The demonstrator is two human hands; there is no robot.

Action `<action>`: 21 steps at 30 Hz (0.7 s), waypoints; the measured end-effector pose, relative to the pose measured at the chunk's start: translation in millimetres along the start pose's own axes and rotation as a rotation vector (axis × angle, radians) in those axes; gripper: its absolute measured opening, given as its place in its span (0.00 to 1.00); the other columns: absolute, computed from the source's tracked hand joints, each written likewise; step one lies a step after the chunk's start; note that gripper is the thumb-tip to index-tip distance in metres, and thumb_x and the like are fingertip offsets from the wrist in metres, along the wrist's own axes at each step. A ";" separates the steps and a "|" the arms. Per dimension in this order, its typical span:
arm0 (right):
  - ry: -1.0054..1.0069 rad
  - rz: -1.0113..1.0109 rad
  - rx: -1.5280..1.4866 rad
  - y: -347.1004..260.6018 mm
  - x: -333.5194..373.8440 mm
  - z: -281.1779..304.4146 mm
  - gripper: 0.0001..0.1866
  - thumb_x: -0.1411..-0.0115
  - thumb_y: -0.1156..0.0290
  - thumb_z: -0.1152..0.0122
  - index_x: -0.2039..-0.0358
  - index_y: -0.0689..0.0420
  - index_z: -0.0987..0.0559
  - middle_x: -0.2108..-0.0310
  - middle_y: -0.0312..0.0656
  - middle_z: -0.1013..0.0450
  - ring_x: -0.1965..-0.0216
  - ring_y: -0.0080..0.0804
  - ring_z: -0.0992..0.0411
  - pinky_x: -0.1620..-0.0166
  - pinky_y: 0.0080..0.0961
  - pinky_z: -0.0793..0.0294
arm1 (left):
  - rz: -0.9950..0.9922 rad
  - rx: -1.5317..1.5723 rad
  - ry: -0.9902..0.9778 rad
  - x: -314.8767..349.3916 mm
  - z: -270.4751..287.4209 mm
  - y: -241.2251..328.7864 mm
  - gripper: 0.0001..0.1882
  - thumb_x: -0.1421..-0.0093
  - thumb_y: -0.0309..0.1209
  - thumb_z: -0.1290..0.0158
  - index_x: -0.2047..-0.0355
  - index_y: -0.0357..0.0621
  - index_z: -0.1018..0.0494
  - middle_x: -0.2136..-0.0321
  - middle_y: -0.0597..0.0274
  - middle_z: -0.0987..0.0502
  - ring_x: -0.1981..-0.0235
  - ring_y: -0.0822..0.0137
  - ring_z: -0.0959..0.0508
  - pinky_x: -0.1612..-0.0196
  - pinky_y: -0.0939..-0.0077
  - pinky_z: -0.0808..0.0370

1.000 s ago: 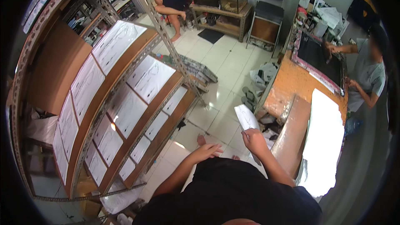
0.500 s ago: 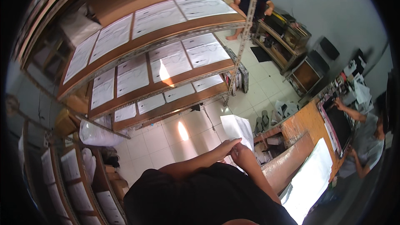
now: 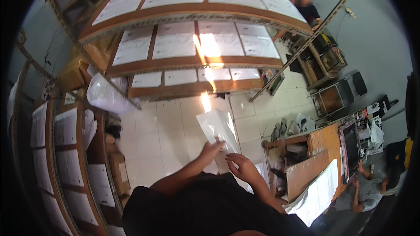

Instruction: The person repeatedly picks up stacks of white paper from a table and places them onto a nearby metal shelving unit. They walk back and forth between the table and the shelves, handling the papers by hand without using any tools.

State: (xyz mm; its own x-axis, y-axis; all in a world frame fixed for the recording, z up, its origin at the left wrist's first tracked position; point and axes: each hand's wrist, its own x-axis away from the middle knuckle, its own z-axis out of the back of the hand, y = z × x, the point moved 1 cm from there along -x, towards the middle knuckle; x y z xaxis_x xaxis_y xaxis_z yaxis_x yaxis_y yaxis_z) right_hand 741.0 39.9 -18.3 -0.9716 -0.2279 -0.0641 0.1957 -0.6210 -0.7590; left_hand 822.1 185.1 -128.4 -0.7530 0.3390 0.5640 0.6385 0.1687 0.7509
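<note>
A glossy white sheet, thin and slightly curled, stands out in front of my body over the tiled floor. My left hand grips its lower left part, thumb and fingers closed on it. Close beside the sheet's lower end is my right hand, its fingers apart and loosely bent; whether a fingertip touches the sheet I cannot tell. The far shelf rack carries rows of flat white printed sheets on brown boards, with bright sunlight across some of them.
Another rack with white sheets stands at the left, near a stuffed clear plastic bag. At right is a wooden workbench with a white stack; a person works beyond it. Another person is at the back right.
The view has swung left, bringing the far rack to the middle. My hands, together on the sheet before, are now apart; the right hand has loosened while the left keeps hold.
</note>
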 end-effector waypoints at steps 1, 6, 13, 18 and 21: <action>-0.058 -0.057 -0.108 -10.1 0.6 -9.5 0.10 0.44 0.73 0.44 0.61 0.60 0.22 0.61 0.46 0.25 0.60 0.43 0.26 0.55 0.33 0.27 | -0.039 0.030 0.040 7.5 17.1 -4.2 0.10 0.44 0.34 0.43 0.68 0.41 0.28 0.74 0.66 0.26 0.72 0.74 0.27 0.68 0.77 0.30; -0.384 -0.212 -0.486 -29.5 26.3 -56.5 0.11 0.42 0.67 0.41 0.62 0.59 0.23 0.64 0.41 0.24 0.63 0.31 0.26 0.57 0.24 0.28 | -0.236 0.178 0.153 23.5 93.1 7.7 0.08 0.45 0.33 0.42 0.71 0.44 0.28 0.76 0.69 0.28 0.72 0.75 0.29 0.67 0.77 0.32; -0.362 -0.399 -0.660 -22.7 58.0 -61.2 0.11 0.41 0.70 0.41 0.58 0.60 0.24 0.62 0.38 0.26 0.59 0.25 0.29 0.53 0.21 0.30 | -0.218 0.124 0.185 21.8 114.8 28.6 0.09 0.44 0.31 0.43 0.77 0.47 0.33 0.77 0.70 0.31 0.75 0.76 0.32 0.68 0.78 0.34; -0.300 -0.437 -0.526 -18.1 87.2 -35.0 0.14 0.40 0.64 0.41 0.58 0.59 0.25 0.62 0.38 0.26 0.59 0.23 0.29 0.53 0.21 0.31 | -0.201 0.172 0.164 9.6 87.8 35.0 0.08 0.44 0.28 0.44 0.66 0.42 0.30 0.73 0.68 0.31 0.72 0.74 0.32 0.66 0.77 0.34; -0.326 -0.569 -0.404 -14.5 106.8 -9.4 0.25 0.39 0.49 0.47 0.55 0.59 0.26 0.61 0.42 0.26 0.58 0.28 0.28 0.54 0.25 0.30 | -0.246 0.106 0.126 -5.1 72.3 31.5 0.10 0.43 0.27 0.45 0.62 0.40 0.31 0.70 0.66 0.31 0.70 0.73 0.31 0.66 0.76 0.34</action>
State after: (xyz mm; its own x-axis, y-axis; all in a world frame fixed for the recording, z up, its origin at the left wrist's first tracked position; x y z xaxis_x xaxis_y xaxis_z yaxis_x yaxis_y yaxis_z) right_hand 633.1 31.6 -20.2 -0.8074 -0.2038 0.5537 -0.4473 -0.4006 -0.7997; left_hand 857.6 255.6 -132.5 -0.8967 0.1595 0.4128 0.4425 0.3297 0.8340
